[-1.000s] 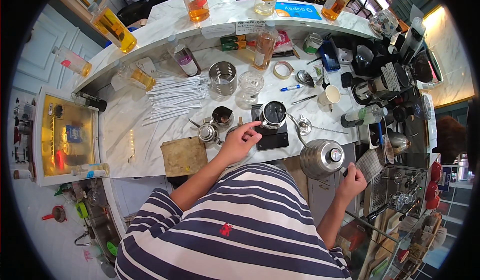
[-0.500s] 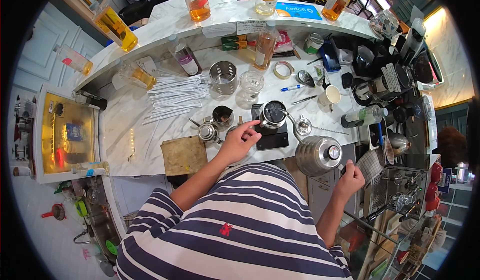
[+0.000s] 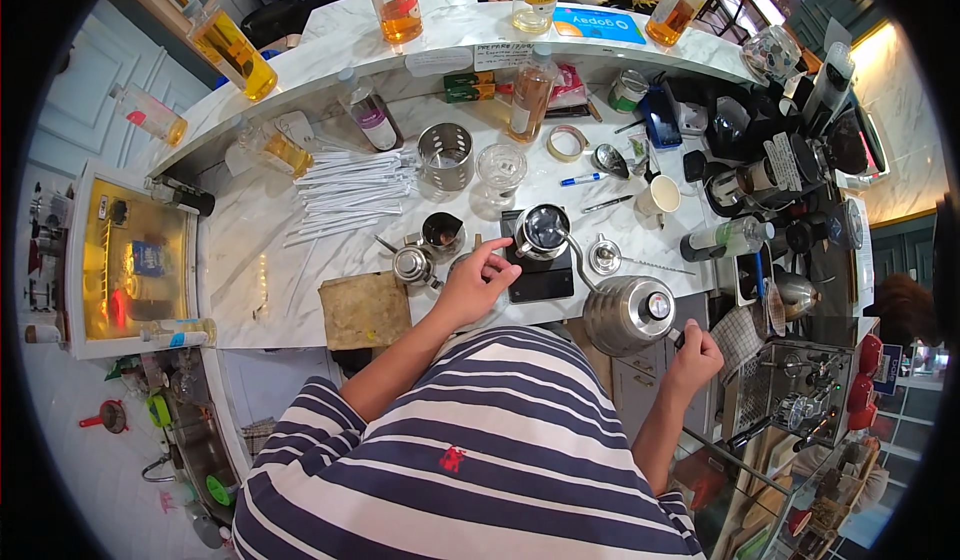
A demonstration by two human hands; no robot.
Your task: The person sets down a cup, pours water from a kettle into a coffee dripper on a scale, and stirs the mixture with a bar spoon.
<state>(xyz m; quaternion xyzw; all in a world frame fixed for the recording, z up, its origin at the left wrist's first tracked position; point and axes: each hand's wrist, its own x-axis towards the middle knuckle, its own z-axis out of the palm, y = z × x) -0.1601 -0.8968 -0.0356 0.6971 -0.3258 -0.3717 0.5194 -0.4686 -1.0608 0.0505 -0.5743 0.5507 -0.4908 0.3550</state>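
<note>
A steel gooseneck kettle (image 3: 615, 317) is held by its handle in my right hand (image 3: 695, 358). Its thin curved spout reaches up to the rim of a small metal vessel (image 3: 541, 235) with dark contents, which stands on a black flat scale (image 3: 541, 286). Whether liquid is flowing is too small to tell. My left hand (image 3: 478, 285) hovers just left of the scale, fingers partly stretched and apart, index fingertip near the vessel's side. Left of that hand stand a small steel pot (image 3: 413, 266) with a knobbed lid and an open metal jug (image 3: 443, 231).
A folded brown cloth (image 3: 366, 312) lies at the counter's front edge. Behind are white wrapped straws (image 3: 345, 195), a perforated steel cup (image 3: 446, 156) and a clear glass (image 3: 501, 170). To the right are a round metal lid (image 3: 604, 255), a paper cup (image 3: 658, 197) and a green-tinted bottle (image 3: 725, 238).
The kettle and my right hand have shifted slightly left, as has the view of the vessel and scale. My left hand stays nearly in place beside them.
</note>
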